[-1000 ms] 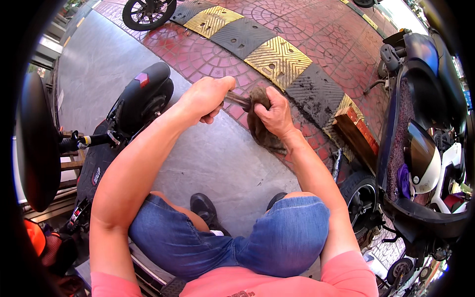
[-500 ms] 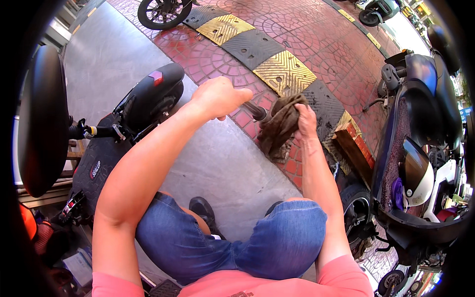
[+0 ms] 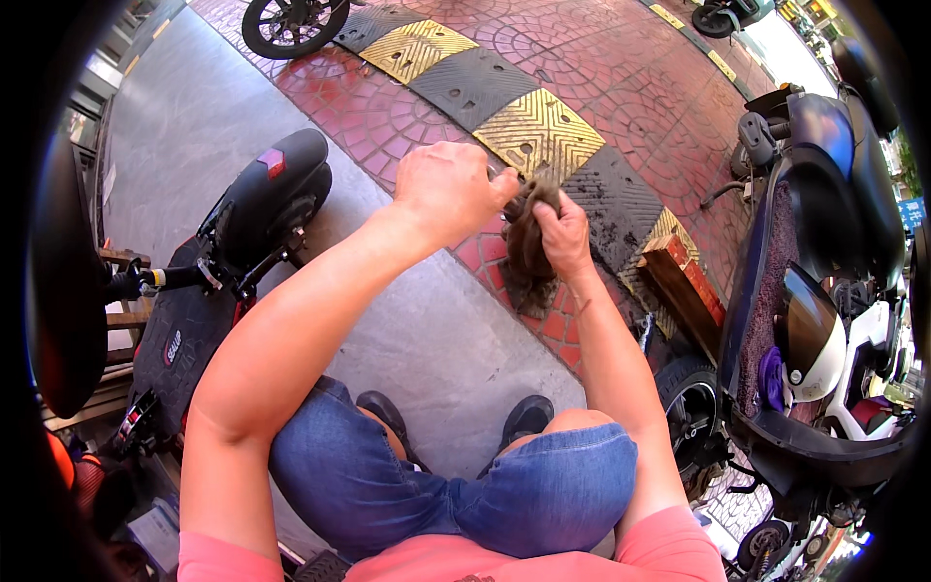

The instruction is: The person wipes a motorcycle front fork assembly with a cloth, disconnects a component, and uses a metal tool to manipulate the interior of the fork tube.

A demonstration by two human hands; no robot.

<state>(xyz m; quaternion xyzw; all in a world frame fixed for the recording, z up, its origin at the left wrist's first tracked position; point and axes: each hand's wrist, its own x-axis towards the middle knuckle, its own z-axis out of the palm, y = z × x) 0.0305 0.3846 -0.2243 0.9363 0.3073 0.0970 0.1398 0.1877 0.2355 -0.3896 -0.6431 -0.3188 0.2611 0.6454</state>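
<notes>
My left hand (image 3: 446, 189) is closed with its knuckles up, around one end of a dark cylindrical rod. Only a sliver of this rod shows now, between the hand and the rag, so its exact kind cannot be told. A crumpled brown rag (image 3: 529, 254), stained dark, hangs from my right hand (image 3: 565, 235). That hand pinches the cloth with the thumb on top, close beside the left thumb. The rag's upper part bunches up against the rod's far end. Both hands are held out in front of my knees, above the edge between grey floor and red paving.
To the left stands an electric scooter (image 3: 179, 325) with a black rear mudguard. A black-and-yellow speed bump (image 3: 538, 131) crosses the red paving. At the right are a wooden block (image 3: 684, 291), a black wheel (image 3: 690, 407) and a parked motor scooter carrying a helmet (image 3: 815, 335).
My right hand has drawn the rag left along the rod, toward my left hand. My left hand has shifted slightly right, and the view has turned a little.
</notes>
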